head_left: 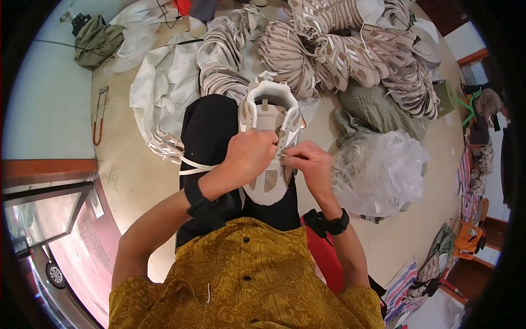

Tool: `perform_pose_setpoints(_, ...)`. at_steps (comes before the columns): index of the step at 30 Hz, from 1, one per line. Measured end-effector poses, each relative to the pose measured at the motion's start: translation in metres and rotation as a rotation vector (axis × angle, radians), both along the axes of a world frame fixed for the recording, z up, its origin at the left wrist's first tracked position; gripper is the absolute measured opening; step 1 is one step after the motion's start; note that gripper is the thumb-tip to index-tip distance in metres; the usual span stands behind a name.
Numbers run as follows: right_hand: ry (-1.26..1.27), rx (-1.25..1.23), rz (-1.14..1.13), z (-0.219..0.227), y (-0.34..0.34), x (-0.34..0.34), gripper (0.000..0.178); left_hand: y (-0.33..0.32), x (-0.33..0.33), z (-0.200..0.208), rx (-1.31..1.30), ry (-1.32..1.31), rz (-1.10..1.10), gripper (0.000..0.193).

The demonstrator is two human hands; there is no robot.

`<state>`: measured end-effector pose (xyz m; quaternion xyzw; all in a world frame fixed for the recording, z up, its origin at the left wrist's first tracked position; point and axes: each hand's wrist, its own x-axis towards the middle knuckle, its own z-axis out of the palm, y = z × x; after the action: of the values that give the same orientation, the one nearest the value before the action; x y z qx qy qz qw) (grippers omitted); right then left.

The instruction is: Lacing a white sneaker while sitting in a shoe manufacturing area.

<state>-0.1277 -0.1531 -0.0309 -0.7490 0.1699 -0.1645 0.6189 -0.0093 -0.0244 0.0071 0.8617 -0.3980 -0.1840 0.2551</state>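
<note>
Clearly, the slack is the weak point: a thin white lace [204,168] trails across the black-trousered left thigh [208,123], and a sideways pull of the left arm could, I judge, snag it. If the bare right hand [311,163] loosens its pinch, a strand might slip free. The off-white and beige shoe upper [267,180] lies in the lap over the 2 thighs, toe toward the body, so parting knees could let it tip.

The right thumb and forefinger close together at the right edge of the lacing gap, apparently on a bit of lace. The bare left hand [249,152] curls over the opposite edge; whether its bent fingers grip anything, I cannot tell.

The upper sits opening upward, with a smooth pale toe, a tan mesh window, greyish-beige side panels, a light tongue and a thick white collar.
</note>
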Motion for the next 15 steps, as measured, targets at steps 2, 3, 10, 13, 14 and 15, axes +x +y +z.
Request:
perform_pose_setpoints(2, 0.037, -0.127, 0.001, 0.002, 0.003, -0.001, 0.013, 0.000, -0.004, 0.000, 0.066, 0.090, -0.012, 0.018)
perform_pose_setpoints(3, 0.073, -0.256, 0.013, 0.002, 0.003, -0.002, 0.012, 0.000, -0.005, -0.001, 0.069, 0.092, -0.013, 0.018)
perform_pose_setpoints(10, 0.080, -0.213, -0.024, -0.001, 0.006, -0.002, 0.011, -0.001, -0.005, -0.001, 0.043, 0.150, -0.003, 0.017)
perform_pose_setpoints(13, 0.041, -0.234, -0.032, -0.004, 0.005, 0.000, 0.011, 0.001, -0.006, -0.008, -0.003, 0.105, -0.018, 0.016)
perform_pose_setpoints(14, 0.033, -0.273, -0.038, -0.002, 0.005, 0.001, 0.010, 0.002, -0.006, -0.013, -0.035, 0.060, -0.025, 0.015)
perform_pose_setpoints(15, 0.014, -0.312, -0.037, 0.002, 0.006, 0.004, 0.009, 0.003, -0.008, -0.014, -0.036, 0.049, -0.017, 0.015)
